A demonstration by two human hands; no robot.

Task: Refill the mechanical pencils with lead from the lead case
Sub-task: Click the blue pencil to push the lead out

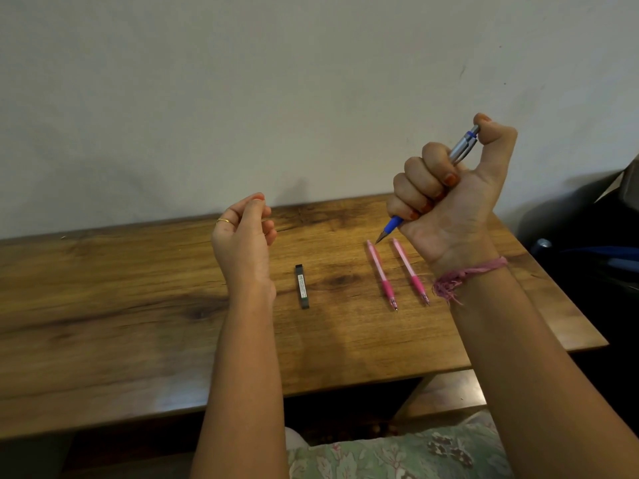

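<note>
My right hand (pixel 449 198) is raised above the table in a fist around a silver and blue mechanical pencil (pixel 461 150). Its tip points down and left, and my thumb rests on its top end. Two pink mechanical pencils (pixel 381 275) (pixel 410 271) lie side by side on the wooden table (pixel 138 323) below that hand, tips toward me. The dark lead case (pixel 301 286) lies flat at the middle of the table. My left hand (pixel 243 233) hovers left of the case with thumb and forefinger pinched; I cannot make out anything between them.
A plain wall stands right behind the table's far edge. Dark objects with a blue part (pixel 587 254) sit beyond the table's right edge. My lap in patterned cloth (pixel 397 454) is below the near edge.
</note>
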